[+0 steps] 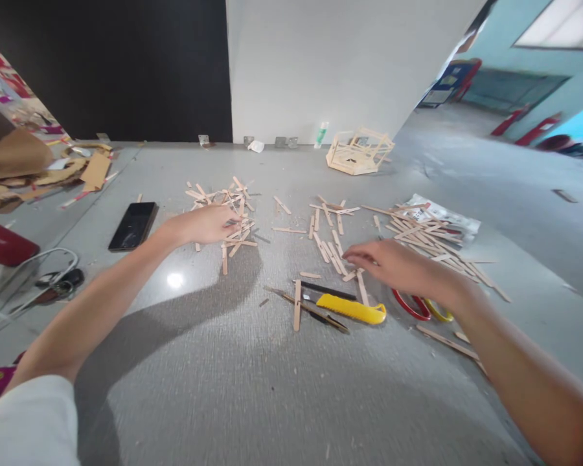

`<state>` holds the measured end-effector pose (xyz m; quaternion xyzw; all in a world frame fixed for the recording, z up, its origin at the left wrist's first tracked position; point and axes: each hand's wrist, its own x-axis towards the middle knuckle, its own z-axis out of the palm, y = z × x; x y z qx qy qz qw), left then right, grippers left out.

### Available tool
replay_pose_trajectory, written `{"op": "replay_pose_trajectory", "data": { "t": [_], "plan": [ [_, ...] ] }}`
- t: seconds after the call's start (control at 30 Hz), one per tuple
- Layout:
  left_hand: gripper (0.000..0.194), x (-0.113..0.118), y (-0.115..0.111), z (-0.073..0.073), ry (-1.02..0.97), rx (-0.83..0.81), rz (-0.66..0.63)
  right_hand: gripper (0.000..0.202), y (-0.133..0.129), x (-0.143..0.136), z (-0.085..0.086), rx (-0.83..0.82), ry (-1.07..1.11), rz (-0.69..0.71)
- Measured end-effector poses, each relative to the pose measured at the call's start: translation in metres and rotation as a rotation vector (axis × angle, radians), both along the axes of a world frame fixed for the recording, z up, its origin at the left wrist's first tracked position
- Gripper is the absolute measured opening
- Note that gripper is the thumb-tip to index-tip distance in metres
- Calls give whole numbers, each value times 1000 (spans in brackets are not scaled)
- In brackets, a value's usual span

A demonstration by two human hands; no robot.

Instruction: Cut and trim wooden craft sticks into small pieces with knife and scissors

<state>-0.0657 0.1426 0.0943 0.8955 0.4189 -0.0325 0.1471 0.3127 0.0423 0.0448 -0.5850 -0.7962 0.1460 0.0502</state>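
Note:
My left hand (206,224) reaches over a loose pile of short wooden sticks (236,244); its fingers are curled together at the pile, and whether they grip a stick is too small to tell. On the right, my right hand (383,260) hovers at the near end of a group of short sticks (326,251), fingers bent; what lies between them is unclear. Just below lie a yellow cutter (352,308), a dark pointed tool (320,315) and a single stick (297,307). Red and yellow handles (414,307) show partly under my right wrist.
Longer sticks (430,239) lie by a plastic bag (447,217) at right. A hexagonal stick frame (354,155) and a small tube (321,134) stand near the back panel (315,71). A phone (134,226), cables (58,278) and cardboard scraps (19,158) are at left.

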Motion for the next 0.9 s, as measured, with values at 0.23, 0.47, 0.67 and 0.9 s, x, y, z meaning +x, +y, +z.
{"op": "replay_pose_trajectory", "data": {
  "t": [0.23, 0.47, 0.67, 0.9],
  "plan": [
    [45, -1, -3, 6, 40, -64, 12, 41, 50, 9, -21, 133, -38, -84],
    [43, -3, -1, 5, 24, -33, -8, 15, 78, 19, -33, 126, -124, -245],
    [41, -3, 2, 0, 1, -41, -28, 17, 95, 17, -38, 51, -158, -405],
    [38, 3, -2, -2, 16, -74, -25, 32, 113, -9, -38, 82, -58, -538]
  ]
}}
